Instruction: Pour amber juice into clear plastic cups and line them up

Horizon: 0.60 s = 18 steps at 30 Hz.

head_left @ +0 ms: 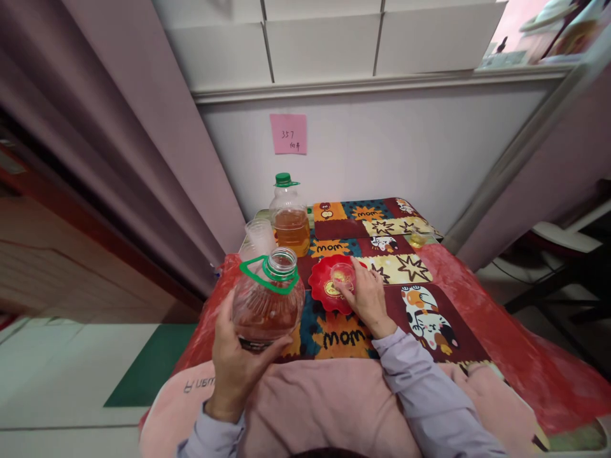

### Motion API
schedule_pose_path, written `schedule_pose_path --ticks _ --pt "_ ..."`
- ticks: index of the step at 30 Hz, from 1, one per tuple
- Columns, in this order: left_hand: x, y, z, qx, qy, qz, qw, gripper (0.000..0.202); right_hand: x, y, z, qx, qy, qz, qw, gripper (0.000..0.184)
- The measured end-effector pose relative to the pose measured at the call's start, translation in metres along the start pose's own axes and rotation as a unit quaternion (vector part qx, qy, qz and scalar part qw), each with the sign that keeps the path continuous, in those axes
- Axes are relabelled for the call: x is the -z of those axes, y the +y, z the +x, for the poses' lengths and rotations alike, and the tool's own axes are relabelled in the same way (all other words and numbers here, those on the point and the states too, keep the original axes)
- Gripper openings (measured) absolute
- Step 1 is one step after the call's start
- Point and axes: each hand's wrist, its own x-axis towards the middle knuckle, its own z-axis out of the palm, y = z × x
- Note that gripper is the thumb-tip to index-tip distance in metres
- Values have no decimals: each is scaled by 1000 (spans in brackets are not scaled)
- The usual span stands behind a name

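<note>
My left hand grips a clear plastic jug low on its side. The jug has a green ring handle around its neck, and its mouth is uncapped. It looks pinkish inside; whether that is liquid or the cloth showing through, I cannot tell. My right hand has its thumb and fingers around a small clear plastic cup. That cup stands on or just over a red scalloped plate with a yellow picture in the middle.
Behind the jug are a stack of clear cups and a green-capped bottle of amber liquid. A small cup with yellowish liquid stands at the back right. Patterned mats cover the red table cover. A white wall rises behind.
</note>
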Motion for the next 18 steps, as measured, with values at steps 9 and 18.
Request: schedule_pose_path --ticks 9,18 --pt "-2 8 4 -2 -18 4 1000 131 1 2 2 -7 48 65 997 81" --pt "-25 32 -4 5 36 66 997 125 32 -112 -21 -88 -54 532 841 94"
